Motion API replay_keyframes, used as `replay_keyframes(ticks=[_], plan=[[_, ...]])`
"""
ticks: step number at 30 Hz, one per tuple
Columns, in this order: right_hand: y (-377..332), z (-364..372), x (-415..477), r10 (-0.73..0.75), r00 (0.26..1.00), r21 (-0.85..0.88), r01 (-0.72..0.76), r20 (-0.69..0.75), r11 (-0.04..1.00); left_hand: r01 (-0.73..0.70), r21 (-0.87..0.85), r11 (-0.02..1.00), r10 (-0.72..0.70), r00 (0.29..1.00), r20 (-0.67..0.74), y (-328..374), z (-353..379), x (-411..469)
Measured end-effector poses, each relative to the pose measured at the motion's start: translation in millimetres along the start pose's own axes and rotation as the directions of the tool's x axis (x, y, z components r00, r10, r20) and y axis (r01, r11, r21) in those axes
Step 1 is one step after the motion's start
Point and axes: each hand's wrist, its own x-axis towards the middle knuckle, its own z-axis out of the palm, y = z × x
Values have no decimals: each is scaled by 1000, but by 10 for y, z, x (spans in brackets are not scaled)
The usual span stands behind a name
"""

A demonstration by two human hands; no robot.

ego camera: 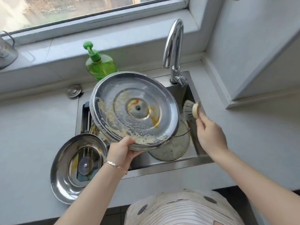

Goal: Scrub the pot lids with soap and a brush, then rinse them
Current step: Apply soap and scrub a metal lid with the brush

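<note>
Left hand (121,151), fingers curled round near rim, holds large round soapy steel lid (134,111) tilted above steel sink (162,166). Right hand (211,133) grips round wooden grey-bristled brush (192,111) over sink's right side, just beside lid.

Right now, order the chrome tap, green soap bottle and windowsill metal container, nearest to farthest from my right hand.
1. Curved chrome tap, just behind the right hand, which holds the round brush.
2. Green plastic soap bottle, left of the tap.
3. Metal container, far left on the windowsill.
</note>
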Motion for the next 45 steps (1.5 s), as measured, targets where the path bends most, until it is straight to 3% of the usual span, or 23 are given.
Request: replay_keyframes(ticks=[2, 4, 7, 9, 12, 17, 20, 21, 24, 25, 26, 29, 34, 37, 38, 42, 45], plan=[[-63, 21, -10, -77, 986, -249, 112, 146, 962, -37, 70, 997, 39, 999, -29, -21, 8, -18], [-211, 170, -148, -163, 936, -370, 278, 311, 887, -72, 146, 987, 74, 997, -7, -58, 51, -48], [-409, 299, -411, -391, 822, -173, 493, 415, 853, -115, 229, 967, 108, 993, 46, -87, 91, -121], [-321, 258, -236, -350, 833, -177, 457, 430, 872, -93, 180, 979, 88, 995, 38, -74, 55, -130], [-127, 141, 70, -103, 933, -292, 211, 345, 933, -111, 195, 975, 103, 993, 50, -41, 16, -132], [-255, 253, -377, -366, 824, -62, 432, 433, 900, -166, 240, 956, 139, 982, 125, 30, 75, -207], [-30, 199, -23, -135, 944, -152, 187, 302, 970, -137, 232, 963, 99, 981, 169, 21, 76, -251], [-18, 206, -12, -115, 952, -139, 159, 283, 978, -125, 224, 966, 88, 982, 169, 2, 87, -253], [-278, 281, -347, -389, 857, 24, 405, 338, 914, -104, 221, 970, 65, 982, 176, -30, 121, -253], [-323, 275, -390, -420, 839, 41, 434, 345, 900, -99, 224, 970, 57, 981, 184, -34, 126, -254], [-296, 248, -308, -389, 861, 14, 407, 328, 913, -93, 229, 969, 47, 979, 197, -34, 125, -261], [-114, 196, 65, -88, 972, -53, 102, 219, 993, -74, 251, 965, 22, 979, 203, -47, 150, -268], [-273, 263, -269, -321, 893, 20, 331, 315, 943, -91, 246, 965, 44, 981, 190, 15, 189, -258], [-104, 196, 6, -73, 967, -68, 92, 242, 993, -70, 230, 971, 26, 982, 189, 23, 166, -274], [-94, 199, 2, -68, 970, -78, 88, 235, 993, -69, 234, 970, 24, 981, 192, 9, 168, -278], [-230, 264, -227, -305, 891, 10, 320, 335, 947, -54, 202, 978, 18, 984, 179, -17, 142, -271], [-57, 185, 68, -88, 963, -74, 110, 256, 991, -29, 214, 976, -14, 981, 195, -38, 100, -272]])
